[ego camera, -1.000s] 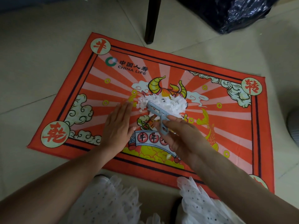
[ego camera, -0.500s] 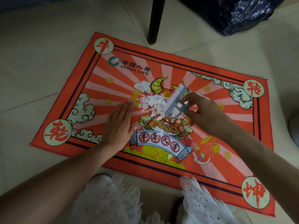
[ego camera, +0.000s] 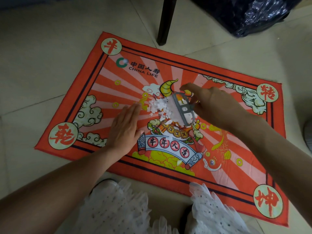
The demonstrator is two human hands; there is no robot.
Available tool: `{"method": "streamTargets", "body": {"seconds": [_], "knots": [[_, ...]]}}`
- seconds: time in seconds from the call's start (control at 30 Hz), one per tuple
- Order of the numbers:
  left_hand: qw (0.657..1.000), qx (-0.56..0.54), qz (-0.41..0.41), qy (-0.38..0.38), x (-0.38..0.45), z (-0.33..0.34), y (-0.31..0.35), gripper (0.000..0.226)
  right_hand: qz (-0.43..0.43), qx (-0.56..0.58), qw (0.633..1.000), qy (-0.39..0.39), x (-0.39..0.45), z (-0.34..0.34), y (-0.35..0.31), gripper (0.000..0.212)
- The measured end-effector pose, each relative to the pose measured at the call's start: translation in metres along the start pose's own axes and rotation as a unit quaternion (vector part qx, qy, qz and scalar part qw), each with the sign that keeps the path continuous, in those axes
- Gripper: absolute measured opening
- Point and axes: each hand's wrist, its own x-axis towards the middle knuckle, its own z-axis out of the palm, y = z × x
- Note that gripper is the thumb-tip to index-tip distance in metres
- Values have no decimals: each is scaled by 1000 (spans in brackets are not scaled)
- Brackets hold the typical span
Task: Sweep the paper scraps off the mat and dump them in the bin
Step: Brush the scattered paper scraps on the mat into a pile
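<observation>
A red printed mat [ego camera: 104, 78] lies on the tiled floor. Near its middle sits a heap of white paper scraps [ego camera: 158, 107], with a few loose bits just below it. My right hand [ego camera: 214, 107] grips a small grey hand brush [ego camera: 183, 109], whose bristles touch the heap's right side. My left hand [ego camera: 125, 127] lies flat on the mat, fingers together, just left of the heap. The bin with its black bag [ego camera: 253, 16] stands beyond the mat at the top right.
A dark chair or table leg [ego camera: 165, 21] stands on the floor just past the mat's far edge. White dotted fabric [ego camera: 118, 208] covers my knees at the bottom. A pale round object [ego camera: 308, 134] shows at the right edge.
My right hand swung the brush from the near side of the heap round to its right side and is pressing the scraps leftward toward my still left hand. The heap has narrowed.
</observation>
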Motion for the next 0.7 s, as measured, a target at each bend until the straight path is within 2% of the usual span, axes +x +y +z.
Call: {"method": "streamTargets", "body": {"seconds": [0.1, 0.3, 0.47, 0.6, 0.7], "knots": [[1000, -2, -2, -1, -1, -1, -1, 84, -43, 52, 997, -24, 11, 8, -17, 47], [1000, 1, -6, -9, -5, 1, -4, 87, -56, 25, 997, -38, 30, 34, -35, 47], [1000, 5, -9, -12, -4, -1, -4, 92, -62, 28, 998, 14, 41, 22, -37, 43], [1000, -11, -16, -16, -4, -3, -3, 95, -69, 44, 996, -42, 43, 29, -44, 35], [1000, -8, -15, -14, -4, -3, -4, 93, -58, 97, 994, -12, 45, 27, -47, 22]]}}
